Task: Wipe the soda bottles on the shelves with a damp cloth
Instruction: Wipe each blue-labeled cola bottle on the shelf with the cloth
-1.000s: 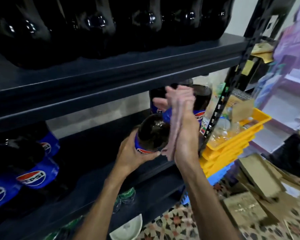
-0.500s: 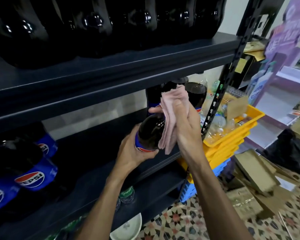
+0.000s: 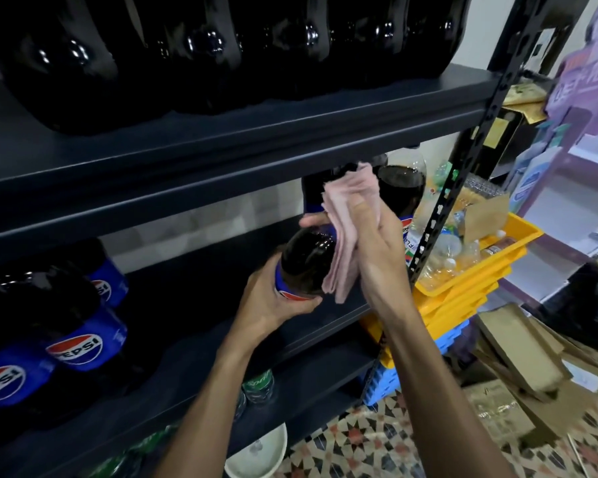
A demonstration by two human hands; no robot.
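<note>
Left hand [image 3: 273, 305] grips the tilted bottle [image 3: 304, 260] between shelves [image 3: 221, 174]; right hand [image 3: 377, 250] clamps cloth [image 3: 346, 208] round its neck.

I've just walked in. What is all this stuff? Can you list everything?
Held bottle: one, dark cola, blue label, tilted before the middle shelf.
Cloth: one, pink, folded, against the held bottle.
Top bottles: several, dark, top shelf.
Pepsi bottles: several, blue labels, middle shelf, left.
Back bottles: at least two, dark, behind the cloth.
Green bottles: a few, lowest shelf.
Bowl: one, white, bottom edge.
Trays: stack, yellow, right of the rack.
Crate: one, blue, under the trays.
Cardboard: pieces, brown, floor, right.
Rack: one, dark.
Left hand: grips the held bottle.
Right hand: holds the cloth.
</note>
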